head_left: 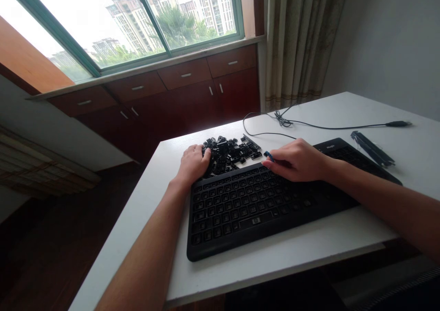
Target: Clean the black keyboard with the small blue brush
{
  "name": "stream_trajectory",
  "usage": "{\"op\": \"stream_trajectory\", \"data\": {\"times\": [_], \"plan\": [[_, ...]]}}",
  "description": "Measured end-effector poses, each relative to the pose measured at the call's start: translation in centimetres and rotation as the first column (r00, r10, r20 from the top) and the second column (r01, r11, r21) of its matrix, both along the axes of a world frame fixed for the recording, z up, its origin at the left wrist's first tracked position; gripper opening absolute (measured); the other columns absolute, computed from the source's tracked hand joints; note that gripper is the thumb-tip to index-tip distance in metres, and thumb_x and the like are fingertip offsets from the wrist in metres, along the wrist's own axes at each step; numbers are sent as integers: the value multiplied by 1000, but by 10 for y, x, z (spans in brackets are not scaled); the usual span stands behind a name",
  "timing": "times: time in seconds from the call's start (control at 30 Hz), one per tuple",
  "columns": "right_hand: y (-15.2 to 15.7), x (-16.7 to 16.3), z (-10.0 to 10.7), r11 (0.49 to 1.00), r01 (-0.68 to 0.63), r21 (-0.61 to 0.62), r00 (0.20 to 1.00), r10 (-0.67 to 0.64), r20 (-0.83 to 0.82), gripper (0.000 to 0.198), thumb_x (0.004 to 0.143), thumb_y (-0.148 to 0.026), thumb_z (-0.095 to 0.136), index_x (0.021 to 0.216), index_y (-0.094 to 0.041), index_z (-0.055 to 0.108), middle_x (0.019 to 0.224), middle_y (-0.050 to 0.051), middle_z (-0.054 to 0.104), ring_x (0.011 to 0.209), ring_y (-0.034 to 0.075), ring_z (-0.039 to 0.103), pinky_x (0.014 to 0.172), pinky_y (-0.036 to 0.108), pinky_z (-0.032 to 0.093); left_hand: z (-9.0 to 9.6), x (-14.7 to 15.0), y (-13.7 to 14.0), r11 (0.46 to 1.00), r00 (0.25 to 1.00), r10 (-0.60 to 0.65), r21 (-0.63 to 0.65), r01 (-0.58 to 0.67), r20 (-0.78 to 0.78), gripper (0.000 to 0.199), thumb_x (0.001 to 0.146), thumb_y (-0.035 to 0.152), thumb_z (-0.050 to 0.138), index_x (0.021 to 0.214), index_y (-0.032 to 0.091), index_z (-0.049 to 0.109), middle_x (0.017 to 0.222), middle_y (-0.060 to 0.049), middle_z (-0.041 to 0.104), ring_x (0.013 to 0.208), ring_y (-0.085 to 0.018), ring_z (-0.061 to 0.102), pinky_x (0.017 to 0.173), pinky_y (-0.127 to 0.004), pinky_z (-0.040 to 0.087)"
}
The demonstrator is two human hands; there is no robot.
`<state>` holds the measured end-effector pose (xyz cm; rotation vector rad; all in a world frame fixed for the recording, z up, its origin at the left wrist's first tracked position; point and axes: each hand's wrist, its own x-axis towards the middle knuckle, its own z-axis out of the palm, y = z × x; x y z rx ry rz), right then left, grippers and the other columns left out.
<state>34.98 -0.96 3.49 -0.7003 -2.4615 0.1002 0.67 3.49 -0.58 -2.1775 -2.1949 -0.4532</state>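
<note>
A black keyboard [249,220] lies on the white table with its keycaps off, leaving bare square sockets. Behind it is a heap of loose black keycaps [225,150]. My left hand [194,163] rests open at the heap's left side, fingers stretched and thumb against the nearest keycaps. Above the keyboard's back edge, my right hand [295,162] pinches a small blue piece [269,155] between thumb and fingers. What kind of piece it is, I cannot make out. My right hand and forearm hide part of the keyboard's right half.
A thin black cable [330,127] with a tied bundle runs across the back of the white table [144,219]. Long dark strips in clear wrap [371,148] lie to the right. Beyond the table stand low brown cabinets [185,95] under a window, with a curtain [299,45] beside them.
</note>
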Motion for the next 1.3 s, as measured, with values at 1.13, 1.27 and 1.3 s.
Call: {"op": "stream_trajectory", "data": {"times": [1.13,1.27,1.3], "plan": [[0,1,0,1000,3,2,1000,-3,4,41,95,-41,53,64,-20,37,51,-6,36,49,7,31,53,24,26,2,2,-2,1000,1000,6,-9,-6,0,67,93,56,26,134,11,55,137,-20,54,131,-37,45,113,-52,33],[0,0,0,1000,-1,5,1000,1,2,41,95,-41,53,64,-20,37,51,-7,36,49,7,30,53,24,26,2,2,-2,1000,1000,15,-15,-15,2,64,92,54,28,134,13,55,138,-18,54,132,-36,45,114,-50,32],[0,0,0,1000,-1,5,1000,1,1,41,95,-41,53,64,-20,37,51,-7,36,49,7,30,53,24,26,2,2,-2,1000,1000,15,-16,-15,2,65,92,54,27,134,13,55,138,-18,54,132,-36,45,114,-50,32]]}}
